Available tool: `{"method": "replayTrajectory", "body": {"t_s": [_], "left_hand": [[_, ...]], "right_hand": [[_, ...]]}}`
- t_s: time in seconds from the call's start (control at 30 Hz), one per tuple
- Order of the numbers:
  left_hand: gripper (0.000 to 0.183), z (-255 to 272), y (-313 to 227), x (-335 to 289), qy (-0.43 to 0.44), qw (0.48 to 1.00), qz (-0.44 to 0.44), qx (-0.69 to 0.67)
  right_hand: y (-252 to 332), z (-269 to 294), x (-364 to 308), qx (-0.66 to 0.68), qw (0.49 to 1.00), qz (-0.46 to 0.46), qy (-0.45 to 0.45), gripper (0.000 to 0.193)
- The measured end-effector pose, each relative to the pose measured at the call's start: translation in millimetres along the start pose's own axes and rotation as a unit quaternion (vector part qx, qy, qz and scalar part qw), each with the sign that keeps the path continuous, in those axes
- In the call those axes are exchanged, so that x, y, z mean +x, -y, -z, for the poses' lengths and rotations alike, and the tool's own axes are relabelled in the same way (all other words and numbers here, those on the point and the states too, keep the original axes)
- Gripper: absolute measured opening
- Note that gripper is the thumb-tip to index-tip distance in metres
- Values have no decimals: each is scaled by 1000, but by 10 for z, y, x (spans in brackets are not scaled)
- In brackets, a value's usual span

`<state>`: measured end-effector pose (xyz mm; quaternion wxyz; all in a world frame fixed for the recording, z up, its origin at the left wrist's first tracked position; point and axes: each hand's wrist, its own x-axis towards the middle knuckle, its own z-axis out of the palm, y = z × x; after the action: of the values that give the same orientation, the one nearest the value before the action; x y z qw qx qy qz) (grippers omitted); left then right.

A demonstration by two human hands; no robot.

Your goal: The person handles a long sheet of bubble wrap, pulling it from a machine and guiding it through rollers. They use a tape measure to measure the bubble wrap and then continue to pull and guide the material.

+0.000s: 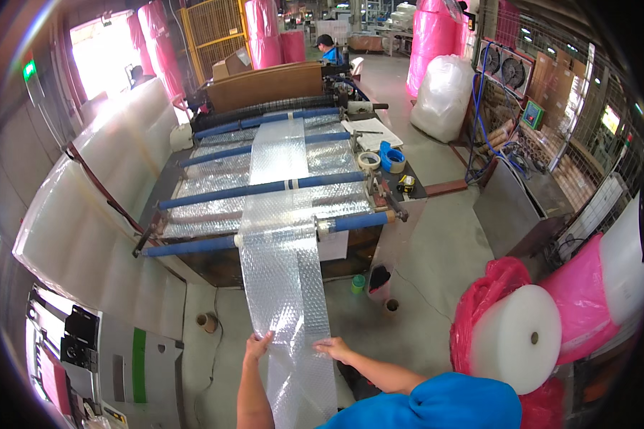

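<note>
A long strip of clear bubble wrap runs down from the blue rollers of a machine toward me. My left hand pinches its left edge, thumb on top. On the opposite edge my right hand grips the film, fingers pointing left. Between the two hands the strip shows a lengthwise overlap or fold. Below them it hangs on past the lower edge of the picture. The nearest blue roller carries the strip at the machine's front.
Blue tape, a white tape roll and a yellow tape measure lie on the machine's right side. A large white foam roll with pink film stands at right. A grey cabinet is at left. Two people are farther back.
</note>
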<state>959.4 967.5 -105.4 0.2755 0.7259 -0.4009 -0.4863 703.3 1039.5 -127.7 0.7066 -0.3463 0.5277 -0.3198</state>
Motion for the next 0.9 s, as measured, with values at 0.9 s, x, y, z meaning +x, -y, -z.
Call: {"method": "replayTrajectory", "body": {"t_s": [0.9], "left_hand": [[45,-364,-1392,315,-284,935,-204,66]], "right_hand": [[1056,313,668,20,992,103,-69,26]]}}
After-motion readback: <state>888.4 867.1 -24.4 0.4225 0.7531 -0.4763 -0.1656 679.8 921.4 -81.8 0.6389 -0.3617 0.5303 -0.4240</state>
